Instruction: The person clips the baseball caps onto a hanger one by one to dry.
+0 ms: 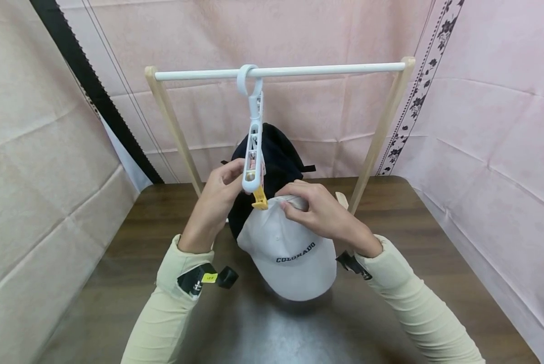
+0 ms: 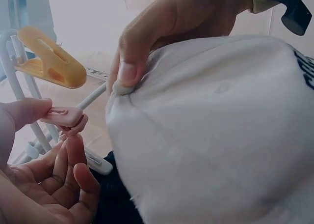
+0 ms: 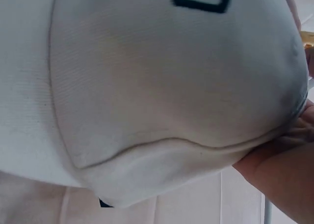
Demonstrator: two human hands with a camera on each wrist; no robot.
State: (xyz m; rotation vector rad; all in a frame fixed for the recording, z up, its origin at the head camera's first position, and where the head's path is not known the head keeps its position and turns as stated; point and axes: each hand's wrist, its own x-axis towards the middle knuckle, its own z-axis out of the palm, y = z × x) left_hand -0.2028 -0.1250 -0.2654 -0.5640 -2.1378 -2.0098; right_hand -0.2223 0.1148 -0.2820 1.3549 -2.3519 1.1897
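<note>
A white brimmed fabric cap (image 1: 286, 235) bore dark lettering (image 1: 296, 253); black flowers (image 1: 418, 101) patterned a far-right white cloth strip (image 1: 425, 83).

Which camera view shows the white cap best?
Head: it frames the white cap with crown, brim and COLORADO lettering readable. Left wrist: mostly crown, lettering cut off. Right wrist: tight close-up, partial lettering.

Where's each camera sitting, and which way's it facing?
Head: worn there, facing forward and down at rack and white cap; left grip, right grip, sleeves show.
Left wrist: worn there, facing pink clip and white cap; both grips show.
Right wrist: worn there, facing white cap closely; right grip partly shows.
Head and left wrist share the yellow clip.
</note>
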